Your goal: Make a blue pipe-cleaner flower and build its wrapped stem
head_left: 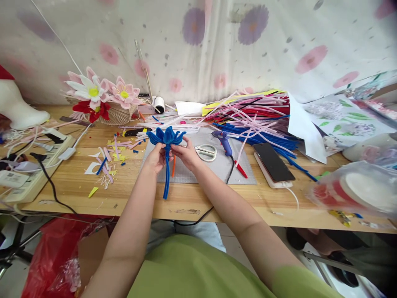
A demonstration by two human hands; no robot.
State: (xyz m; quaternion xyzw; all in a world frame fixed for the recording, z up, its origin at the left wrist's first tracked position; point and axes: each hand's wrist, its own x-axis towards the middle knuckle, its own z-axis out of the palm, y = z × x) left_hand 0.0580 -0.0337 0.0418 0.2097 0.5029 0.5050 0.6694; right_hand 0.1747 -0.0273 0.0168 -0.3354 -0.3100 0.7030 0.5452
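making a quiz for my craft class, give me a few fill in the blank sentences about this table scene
1. Both hands, left hand and right hand, hold a pipe-cleaner flower whose colour is ____.
2. The white-handled scissors lie on the grey ____.
3. The phone lies with its dark screen facing ____.
4. The glue gun by the scissors is coloured ____.

Missing words: blue; mat; up; blue

Your head camera looking forward and down, close over counter (186, 203), facing curtain (217, 45) behind; single view.
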